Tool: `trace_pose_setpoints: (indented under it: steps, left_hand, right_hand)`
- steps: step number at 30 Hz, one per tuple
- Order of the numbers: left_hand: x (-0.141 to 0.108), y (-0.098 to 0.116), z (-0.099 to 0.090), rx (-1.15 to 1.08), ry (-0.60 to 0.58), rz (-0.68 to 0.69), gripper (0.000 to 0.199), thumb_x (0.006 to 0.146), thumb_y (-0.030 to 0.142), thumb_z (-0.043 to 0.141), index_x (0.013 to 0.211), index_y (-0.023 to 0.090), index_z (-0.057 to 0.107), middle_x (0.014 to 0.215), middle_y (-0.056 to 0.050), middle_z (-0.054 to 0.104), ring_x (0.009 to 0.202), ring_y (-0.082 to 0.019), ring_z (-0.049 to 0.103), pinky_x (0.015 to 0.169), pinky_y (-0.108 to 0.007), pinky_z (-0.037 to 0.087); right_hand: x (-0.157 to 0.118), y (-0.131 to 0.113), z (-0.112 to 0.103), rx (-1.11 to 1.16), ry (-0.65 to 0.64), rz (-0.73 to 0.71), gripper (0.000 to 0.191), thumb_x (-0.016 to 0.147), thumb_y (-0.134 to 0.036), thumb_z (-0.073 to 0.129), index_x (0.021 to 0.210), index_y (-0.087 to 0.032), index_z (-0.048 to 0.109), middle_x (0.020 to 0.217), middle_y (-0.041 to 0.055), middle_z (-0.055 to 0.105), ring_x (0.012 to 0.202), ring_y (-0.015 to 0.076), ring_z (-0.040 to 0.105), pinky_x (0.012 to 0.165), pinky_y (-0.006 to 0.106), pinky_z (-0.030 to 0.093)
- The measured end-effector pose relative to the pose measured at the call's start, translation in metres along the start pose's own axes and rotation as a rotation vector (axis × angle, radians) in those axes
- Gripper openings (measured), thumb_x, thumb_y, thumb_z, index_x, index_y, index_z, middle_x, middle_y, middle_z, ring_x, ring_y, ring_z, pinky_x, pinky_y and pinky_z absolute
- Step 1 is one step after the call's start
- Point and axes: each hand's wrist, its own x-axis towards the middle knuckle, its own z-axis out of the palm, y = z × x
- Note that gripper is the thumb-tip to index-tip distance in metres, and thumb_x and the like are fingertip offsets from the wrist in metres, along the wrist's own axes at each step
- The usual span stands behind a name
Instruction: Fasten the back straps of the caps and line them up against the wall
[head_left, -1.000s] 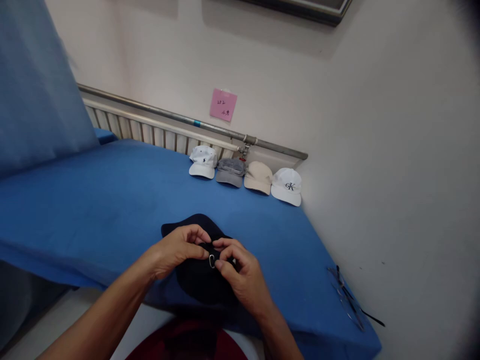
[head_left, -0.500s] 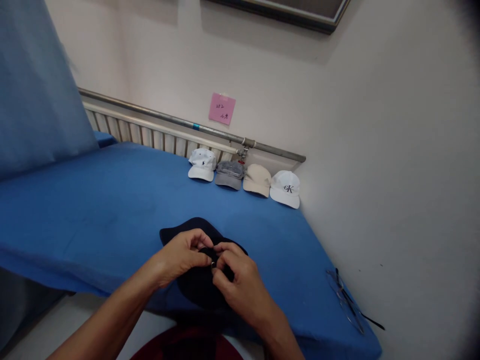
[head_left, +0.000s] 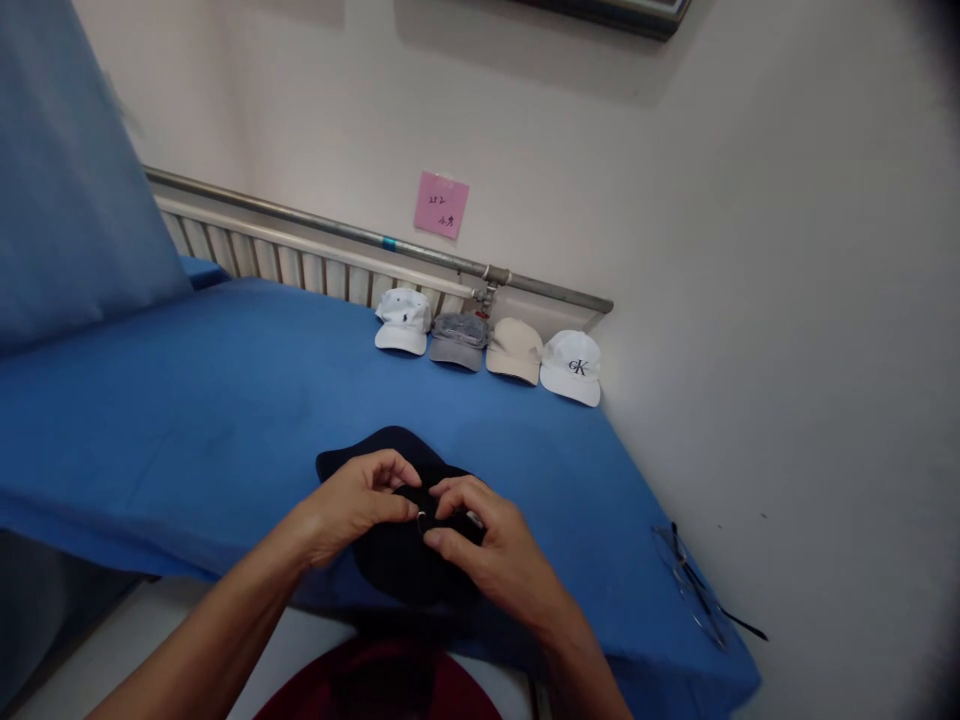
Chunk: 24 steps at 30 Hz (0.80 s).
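Note:
A black baseball cap (head_left: 412, 565) lies at the near edge of the blue-covered surface, its brim pointing away to the left. Over its back opening, my left hand (head_left: 367, 505) pinches the cap's strap between thumb and fingers. A small shiny metal buckle (head_left: 421, 516) shows by the left thumb tip. My right hand (head_left: 484, 535) is curled on the cap from the right, thumb and forefinger parted around the strap area. Its remaining fingers fold against the cap, and what lies beneath them is partly hidden.
Along the far edge stand a white cap (head_left: 403, 322), a grey cap (head_left: 457, 341), a beige cap (head_left: 514, 350) and a white CK cap (head_left: 571, 367). Glasses (head_left: 697, 590) lie at the right edge. A radiator (head_left: 285, 262) and a pipe (head_left: 315, 222) run behind; red fabric (head_left: 375, 680) is below.
My right thumb and forefinger have spread apart from their pinch near the buckle. My left hand keeps its hold on the strap. The view has shifted slightly.

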Motion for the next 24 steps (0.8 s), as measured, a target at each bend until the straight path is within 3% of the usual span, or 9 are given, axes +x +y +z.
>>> trace_pose_setpoints:
  steps: [9, 15, 19, 22, 24]
  left_hand:
    - [-0.001, -0.005, -0.002, -0.019, -0.026, 0.012, 0.023, 0.059, 0.018, 0.074, 0.079, 0.017, 0.064, 0.073, 0.004, 0.054, 0.069, -0.011, 0.046, 0.064, -0.025, 0.036]
    - [-0.003, -0.004, -0.005, -0.049, -0.018, -0.014, 0.024, 0.059, 0.019, 0.075, 0.080, 0.017, 0.063, 0.073, 0.004, 0.054, 0.068, -0.010, 0.046, 0.065, -0.025, 0.035]
    - [-0.004, -0.002, -0.003, -0.042, -0.045, -0.021, 0.023, 0.058, 0.017, 0.075, 0.078, 0.017, 0.062, 0.070, 0.005, 0.054, 0.065, -0.010, 0.046, 0.062, -0.024, 0.035]
    - [-0.007, -0.003, -0.007, -0.072, -0.045, -0.033, 0.024, 0.059, 0.017, 0.076, 0.078, 0.017, 0.063, 0.069, 0.005, 0.054, 0.064, -0.009, 0.047, 0.061, -0.023, 0.035]
    - [-0.008, -0.004, -0.012, -0.115, -0.043, -0.046, 0.026, 0.058, 0.018, 0.078, 0.080, 0.017, 0.063, 0.069, 0.005, 0.055, 0.063, -0.008, 0.048, 0.060, -0.021, 0.035]
  right_hand:
    - [0.002, 0.002, 0.010, 0.031, 0.024, -0.034, 0.016, 0.080, -0.013, 0.062, 0.068, -0.021, 0.058, 0.095, 0.0013, 0.065, 0.093, 0.0161, 0.062, 0.083, 0.030, 0.045]
    - [-0.001, 0.002, 0.006, -0.010, 0.027, 0.003, 0.012, 0.078, -0.016, 0.066, 0.086, -0.024, 0.062, 0.099, 0.0005, 0.066, 0.095, 0.0169, 0.060, 0.085, 0.030, 0.044]
    - [-0.001, 0.004, 0.006, -0.038, 0.004, 0.008, 0.008, 0.081, -0.018, 0.062, 0.074, -0.022, 0.060, 0.086, -0.0005, 0.064, 0.082, 0.0147, 0.059, 0.075, 0.028, 0.044]
    - [-0.001, 0.004, 0.003, -0.044, 0.076, -0.020, 0.003, 0.080, -0.019, 0.062, 0.081, -0.022, 0.061, 0.098, 0.0021, 0.067, 0.093, 0.0175, 0.060, 0.084, 0.032, 0.043]
    - [-0.003, 0.002, -0.001, -0.095, 0.115, -0.001, 0.012, 0.079, -0.019, 0.061, 0.091, -0.022, 0.063, 0.104, 0.0036, 0.067, 0.099, 0.0198, 0.058, 0.088, 0.035, 0.042]
